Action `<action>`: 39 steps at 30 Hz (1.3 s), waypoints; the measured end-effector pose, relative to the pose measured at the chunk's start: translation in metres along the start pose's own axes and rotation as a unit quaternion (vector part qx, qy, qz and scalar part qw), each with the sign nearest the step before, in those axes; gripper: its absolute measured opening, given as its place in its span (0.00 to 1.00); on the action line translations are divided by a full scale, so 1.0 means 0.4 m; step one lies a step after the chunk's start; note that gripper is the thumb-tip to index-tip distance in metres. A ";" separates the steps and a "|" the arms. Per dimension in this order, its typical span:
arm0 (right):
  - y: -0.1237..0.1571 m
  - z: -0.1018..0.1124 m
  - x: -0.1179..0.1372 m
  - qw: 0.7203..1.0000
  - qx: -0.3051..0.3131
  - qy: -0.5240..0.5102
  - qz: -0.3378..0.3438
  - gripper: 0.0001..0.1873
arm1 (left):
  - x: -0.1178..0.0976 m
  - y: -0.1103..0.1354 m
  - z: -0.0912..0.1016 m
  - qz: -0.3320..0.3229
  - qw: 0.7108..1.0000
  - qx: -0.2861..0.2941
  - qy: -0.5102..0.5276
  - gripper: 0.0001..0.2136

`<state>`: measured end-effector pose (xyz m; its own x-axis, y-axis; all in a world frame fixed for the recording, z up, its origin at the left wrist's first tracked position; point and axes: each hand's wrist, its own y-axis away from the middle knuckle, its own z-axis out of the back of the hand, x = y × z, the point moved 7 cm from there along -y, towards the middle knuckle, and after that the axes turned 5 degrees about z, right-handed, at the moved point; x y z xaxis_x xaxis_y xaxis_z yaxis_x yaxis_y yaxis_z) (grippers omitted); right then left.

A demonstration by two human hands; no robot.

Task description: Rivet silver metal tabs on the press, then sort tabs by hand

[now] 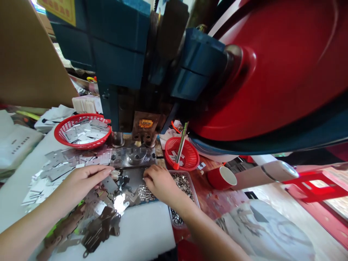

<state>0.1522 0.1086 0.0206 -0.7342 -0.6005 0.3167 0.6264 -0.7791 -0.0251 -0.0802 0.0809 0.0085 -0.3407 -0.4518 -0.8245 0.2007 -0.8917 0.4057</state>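
My left hand (86, 178) is closed in a pinch at the left front of the steel die (136, 156) under the press. What its fingertips hold, if anything, is too small to make out. My right hand (161, 182) has its fingers curled at the die's right front, over a grey metal plate (132, 176); its fingertips are partly hidden. Between the hands lie loose flat metal pieces (123, 183) and a pile of small shiny metal parts (145, 193). Below my left hand, dark cut metal plates (102, 228) are heaped.
The blue press (119, 54) and its red flywheel (272, 72) stand overhead. A red basket (58, 134) holds metal plates; a smaller red basket (194, 159) stands behind my right hand. A clear tub (194, 195) of small parts and a red cup (217, 177) are at right.
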 end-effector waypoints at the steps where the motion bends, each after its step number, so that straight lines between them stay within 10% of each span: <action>1: -0.002 0.000 -0.003 1.000 -0.006 -0.001 -0.005 0.06 | 0.009 0.001 -0.011 0.018 1.000 0.018 0.011 0.21; 9: 0.001 -0.021 -0.004 1.000 0.000 0.004 0.001 0.05 | 0.037 -0.006 -0.050 0.038 0.996 0.072 0.034 0.21; 16: -0.072 0.069 0.001 0.987 -0.150 -0.063 0.009 0.08 | 0.009 -0.006 -0.079 0.028 0.990 0.107 0.092 0.24; 24: -0.157 0.085 -0.007 0.987 -0.150 0.045 0.035 0.14 | -0.066 -0.061 -0.070 -0.078 0.996 0.029 0.037 0.22; 39: -0.179 0.048 -0.095 0.930 -0.284 -0.232 -0.023 0.09 | -0.200 -0.151 -0.139 -0.230 0.959 -0.119 -0.118 0.14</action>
<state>0.1405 0.1906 0.0286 -0.4827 -0.5243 0.7014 0.2616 -0.8507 -0.4559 -0.0140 0.1723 0.0282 -0.6353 -0.0315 -0.7717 0.1736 -0.9794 -0.1029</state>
